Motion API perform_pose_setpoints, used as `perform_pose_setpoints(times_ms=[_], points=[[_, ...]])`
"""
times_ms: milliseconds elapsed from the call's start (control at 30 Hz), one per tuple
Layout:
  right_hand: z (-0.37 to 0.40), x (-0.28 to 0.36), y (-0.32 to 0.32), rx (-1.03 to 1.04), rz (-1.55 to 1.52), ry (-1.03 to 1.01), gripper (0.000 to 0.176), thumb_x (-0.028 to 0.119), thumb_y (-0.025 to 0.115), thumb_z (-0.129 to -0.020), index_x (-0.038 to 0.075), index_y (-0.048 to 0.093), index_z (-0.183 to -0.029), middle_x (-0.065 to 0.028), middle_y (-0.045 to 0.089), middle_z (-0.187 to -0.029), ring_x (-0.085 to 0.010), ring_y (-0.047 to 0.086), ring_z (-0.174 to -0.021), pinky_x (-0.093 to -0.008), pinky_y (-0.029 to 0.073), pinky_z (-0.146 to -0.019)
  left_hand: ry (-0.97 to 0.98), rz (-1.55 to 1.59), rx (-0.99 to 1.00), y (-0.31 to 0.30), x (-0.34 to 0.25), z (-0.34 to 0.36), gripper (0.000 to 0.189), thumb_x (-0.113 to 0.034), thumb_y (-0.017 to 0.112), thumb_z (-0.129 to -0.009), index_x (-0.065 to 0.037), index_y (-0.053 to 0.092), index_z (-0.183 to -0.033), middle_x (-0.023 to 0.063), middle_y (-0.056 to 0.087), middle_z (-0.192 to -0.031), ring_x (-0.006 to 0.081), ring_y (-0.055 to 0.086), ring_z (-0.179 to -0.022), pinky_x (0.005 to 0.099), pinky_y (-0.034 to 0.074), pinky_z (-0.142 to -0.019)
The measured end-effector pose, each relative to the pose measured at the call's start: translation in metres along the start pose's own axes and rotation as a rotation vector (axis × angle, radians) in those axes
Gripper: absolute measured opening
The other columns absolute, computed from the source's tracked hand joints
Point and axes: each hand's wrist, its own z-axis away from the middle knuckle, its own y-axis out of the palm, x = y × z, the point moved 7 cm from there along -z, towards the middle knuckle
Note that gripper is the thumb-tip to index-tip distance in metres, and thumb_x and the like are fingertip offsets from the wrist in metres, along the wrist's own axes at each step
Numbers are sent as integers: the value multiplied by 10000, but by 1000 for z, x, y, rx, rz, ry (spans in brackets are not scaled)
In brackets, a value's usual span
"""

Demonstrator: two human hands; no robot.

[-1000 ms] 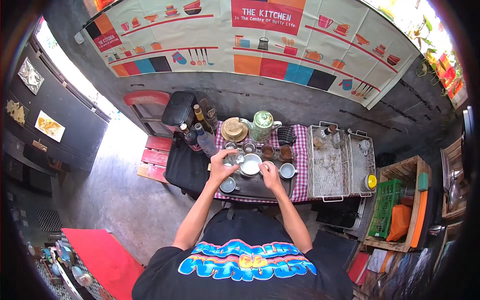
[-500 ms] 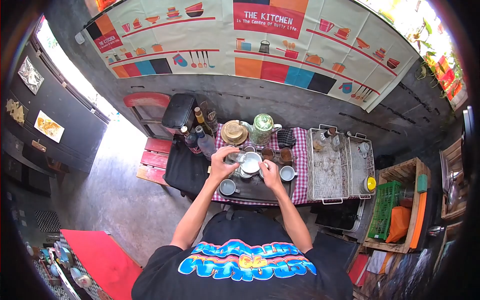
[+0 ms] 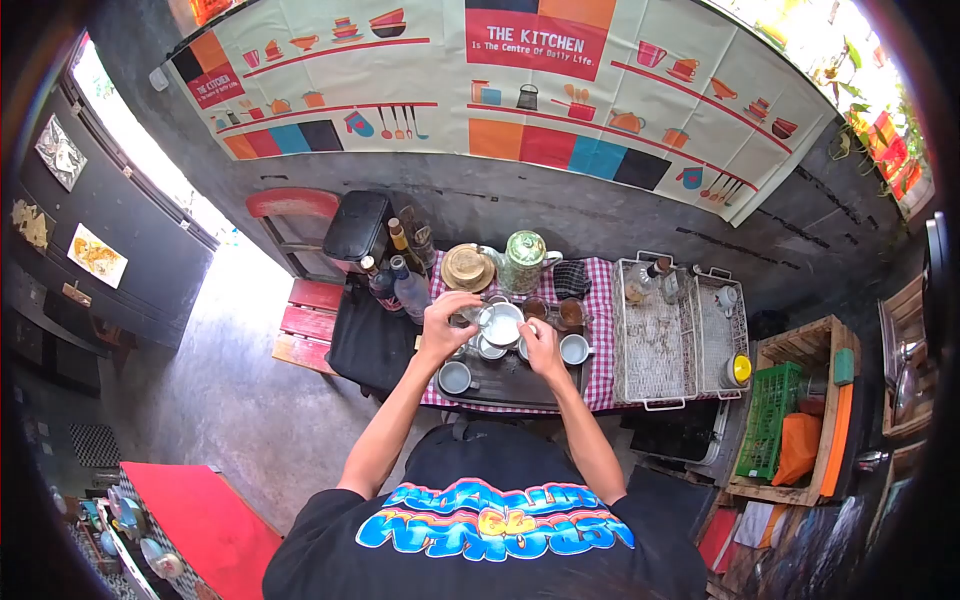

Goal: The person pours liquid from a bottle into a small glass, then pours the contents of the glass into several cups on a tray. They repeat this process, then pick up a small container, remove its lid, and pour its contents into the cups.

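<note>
A white cup [image 3: 503, 325] is held above the dark tray [image 3: 515, 392], its opening facing up. My left hand [image 3: 446, 326] is closed at its left side, and my right hand [image 3: 542, 347] grips its right side. Under it, partly hidden, sits another cup [image 3: 489, 348]. More cups stand on the tray, one at the front left [image 3: 456, 377] and one at the right [image 3: 575, 349]. Behind my hands are two glasses with brown contents, a left one [image 3: 536, 307] and a right one [image 3: 572, 311].
A green patterned teapot [image 3: 525, 258] and a straw-coloured round stack [image 3: 467, 266] stand at the back of the checked cloth [image 3: 601, 375]. Bottles [image 3: 408, 285] stand left. White wire baskets [image 3: 655, 340] sit right, beside a wooden crate [image 3: 785, 410].
Almost nothing differs. Both hands stay on the white cup, which has barely shifted.
</note>
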Motion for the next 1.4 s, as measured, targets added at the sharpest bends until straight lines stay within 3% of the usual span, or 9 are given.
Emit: perform_pose_setpoints(times_ms=[67,167,667,1067,1167,1400], points=[[-1,-3,0,6,-4,28,379,260,621,-989,6,533,-722,23,446,-632,-45,394,-644,-302,336,-544,20,-7,3,0,-1,-1,427,0,763,-572,-40,750,-997,109,752,-1061,283,694,-1051,380,536,-957],[-2,-1,-2,-6,2,19,351,251,639,-961,-38,581,-771,-57,489,-618,-89,429,-637,-347,381,-556,75,7,39,1,-4,-4,424,2,767,-567,-46,750,-988,105,752,-1057,283,693,-1045,380,539,-951],[-3,0,-4,-9,17,-27,352,249,655,-960,-40,574,-776,-84,490,-622,-96,423,-641,-353,384,-561,269,-51,256,10,-15,-12,475,67,759,-570,-61,720,-1026,65,707,-1096,283,633,-1079,395,517,-950],[4,-3,-6,-16,13,-11,361,246,653,-959,-42,553,-765,-77,467,-612,-84,415,-634,-348,372,-549,354,-85,255,15,-23,-4,425,60,758,-625,-59,709,-1030,69,703,-1072,305,639,-1057,407,531,-926],[6,-20,-7,-20,3,-28,382,263,641,-969,-37,535,-758,-62,436,-608,-82,397,-631,-346,356,-545,248,-45,167,9,-16,2,415,21,796,-626,-52,709,-1025,88,713,-1058,329,667,-1047,413,534,-933],[26,-50,-2,34,-49,51,396,291,617,-987,-28,533,-769,-66,400,-608,-95,375,-626,-350,345,-544,-390,306,-48,13,40,63,466,-48,898,-683,-11,654,-1079,80,714,-1097,146,683,-1035,323,584,-915]])
